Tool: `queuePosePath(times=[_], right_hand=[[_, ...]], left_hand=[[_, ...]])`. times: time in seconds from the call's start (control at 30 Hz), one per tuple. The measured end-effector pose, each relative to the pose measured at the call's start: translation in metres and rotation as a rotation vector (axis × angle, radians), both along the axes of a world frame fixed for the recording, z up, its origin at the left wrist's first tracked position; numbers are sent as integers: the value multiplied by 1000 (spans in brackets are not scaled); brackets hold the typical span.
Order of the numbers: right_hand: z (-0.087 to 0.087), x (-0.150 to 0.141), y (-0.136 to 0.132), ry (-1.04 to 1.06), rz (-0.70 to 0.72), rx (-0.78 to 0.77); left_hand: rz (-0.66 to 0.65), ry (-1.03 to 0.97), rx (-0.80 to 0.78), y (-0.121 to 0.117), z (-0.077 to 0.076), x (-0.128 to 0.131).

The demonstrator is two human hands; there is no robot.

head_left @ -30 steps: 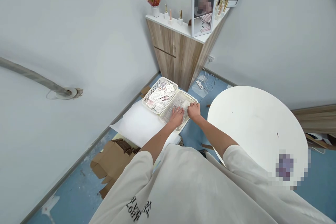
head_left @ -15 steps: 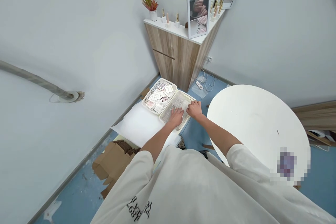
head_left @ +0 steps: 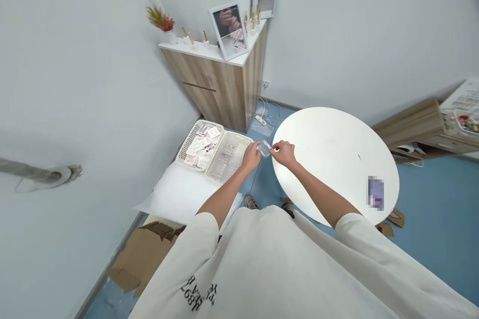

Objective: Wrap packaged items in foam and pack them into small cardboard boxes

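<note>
A small clear plastic box is held up between my two hands, over the gap between the basket and the round table. My left hand pinches its left side with closed fingers. On the other side, the fingers of my right hand are closed on its right edge. Just left of my left hand sits a white basket with several clear plastic boxes in it. Beside that one, another white basket holds a pile of small printed packets.
A round white table stands to the right, with a blurred-out item on it. Beyond the baskets is a wooden corner cabinet with bottles and picture frames. Cardboard lies at lower left; a power strip is on the floor.
My hands have lifted from the basket of clear boxes and moved right, now with one clear box between them. My view has turned to the right.
</note>
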State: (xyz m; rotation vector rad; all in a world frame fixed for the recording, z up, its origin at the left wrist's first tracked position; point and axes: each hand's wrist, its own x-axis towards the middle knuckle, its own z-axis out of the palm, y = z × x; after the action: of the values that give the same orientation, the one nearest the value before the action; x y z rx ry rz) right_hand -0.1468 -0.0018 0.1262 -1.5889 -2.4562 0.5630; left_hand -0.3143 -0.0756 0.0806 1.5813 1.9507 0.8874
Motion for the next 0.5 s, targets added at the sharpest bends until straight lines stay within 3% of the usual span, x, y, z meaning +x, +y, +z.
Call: queuePosePath(times=[0.17, 0.4, 0.5], right_hand=[[-10, 93, 10, 187, -160, -170], [-47, 218, -3, 357, -452, -384], [-65, 262, -12, 381, -495, -430]], left_hand=[[-53, -162, -87, 24, -15, 76], [-75, -210, -306, 39, -40, 193], [-94, -214, -393, 39, -56, 236]])
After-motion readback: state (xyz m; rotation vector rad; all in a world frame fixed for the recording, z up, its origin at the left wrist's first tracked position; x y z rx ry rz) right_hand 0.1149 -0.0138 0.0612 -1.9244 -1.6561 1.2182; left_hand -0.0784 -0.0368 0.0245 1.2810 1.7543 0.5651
